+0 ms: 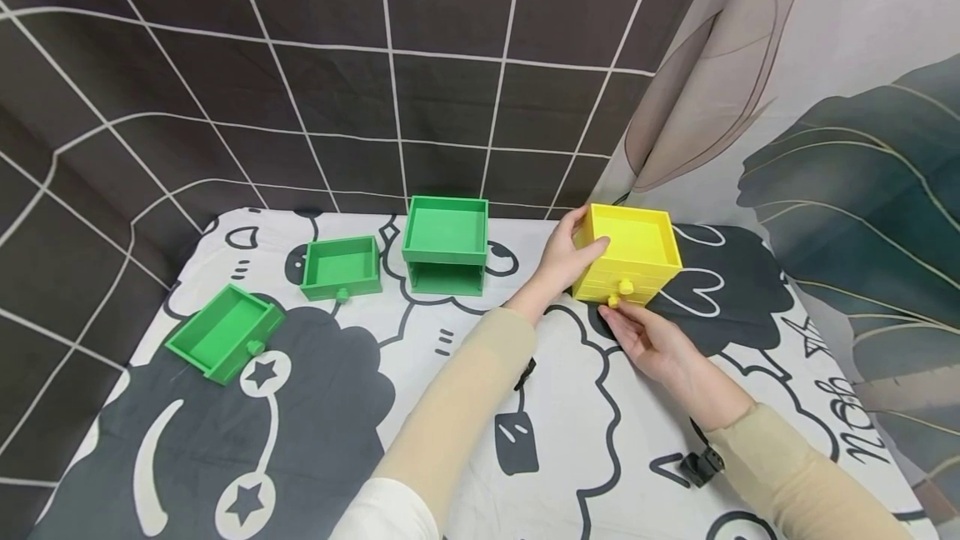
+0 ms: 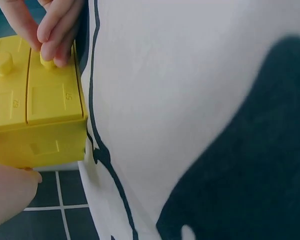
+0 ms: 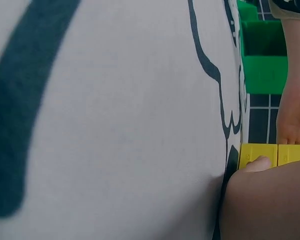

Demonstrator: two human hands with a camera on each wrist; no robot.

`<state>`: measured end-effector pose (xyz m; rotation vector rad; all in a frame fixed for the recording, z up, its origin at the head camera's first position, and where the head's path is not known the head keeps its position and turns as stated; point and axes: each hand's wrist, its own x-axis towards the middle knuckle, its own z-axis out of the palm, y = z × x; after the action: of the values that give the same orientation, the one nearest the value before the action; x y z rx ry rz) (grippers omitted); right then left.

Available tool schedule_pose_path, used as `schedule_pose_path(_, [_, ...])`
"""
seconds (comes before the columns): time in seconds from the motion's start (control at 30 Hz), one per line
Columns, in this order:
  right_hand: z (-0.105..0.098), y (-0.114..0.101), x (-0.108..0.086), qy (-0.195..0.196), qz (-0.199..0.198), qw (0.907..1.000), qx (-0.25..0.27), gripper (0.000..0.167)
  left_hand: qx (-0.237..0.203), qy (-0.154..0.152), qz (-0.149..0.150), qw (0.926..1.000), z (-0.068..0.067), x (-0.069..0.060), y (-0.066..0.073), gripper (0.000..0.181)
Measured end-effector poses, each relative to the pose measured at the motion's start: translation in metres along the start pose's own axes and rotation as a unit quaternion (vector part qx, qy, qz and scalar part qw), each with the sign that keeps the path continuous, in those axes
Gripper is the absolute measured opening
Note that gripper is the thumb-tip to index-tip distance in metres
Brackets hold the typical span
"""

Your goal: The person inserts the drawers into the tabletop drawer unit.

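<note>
Beige left sleeve and right sleeve lie nearest, both cut off at the lower edge of the head view; the left hand grips a yellow drawer unit, thumb over the top rim, its other fingers mostly hidden behind the side wall; the right hand pinches the lower knob in a narrow hold, its fingertips covering much of that knob in the left wrist view; the upper knob is untouched; small raised marks on the drawer fronts are too faint to read surely; the unit stands on the printed cloth, to the right of a green cabinet with an open space beneath its top tray; two green drawers lie apart to the cabinet's left; the right wrist view crops both hands and the yellow unit, and cuts off the cabinet.
</note>
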<state>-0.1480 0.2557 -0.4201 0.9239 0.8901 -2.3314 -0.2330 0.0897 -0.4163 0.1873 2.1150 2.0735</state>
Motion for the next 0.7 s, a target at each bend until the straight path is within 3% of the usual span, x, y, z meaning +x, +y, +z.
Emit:
schedule_pose_path(0.33, [-0.002, 0.004, -0.009, -0.003, -0.002, 1.0, -0.008, 0.029, 0.089, -0.01, 0.008, 0.9959, -0.007, 0.003, 0.009, 0.072])
schedule_pose_path(0.43, [-0.001, 0.005, -0.015, -0.008, 0.0, 0.9999, -0.008, 0.027, 0.133, -0.017, 0.013, 0.9909, -0.011, 0.003, 0.015, 0.075])
schedule_pose_path(0.7, [0.008, 0.002, -0.031, -0.059, -0.006, 0.998, -0.023, 0.029, 0.221, -0.054, 0.065, 0.9716, -0.025, -0.002, 0.033, 0.075])
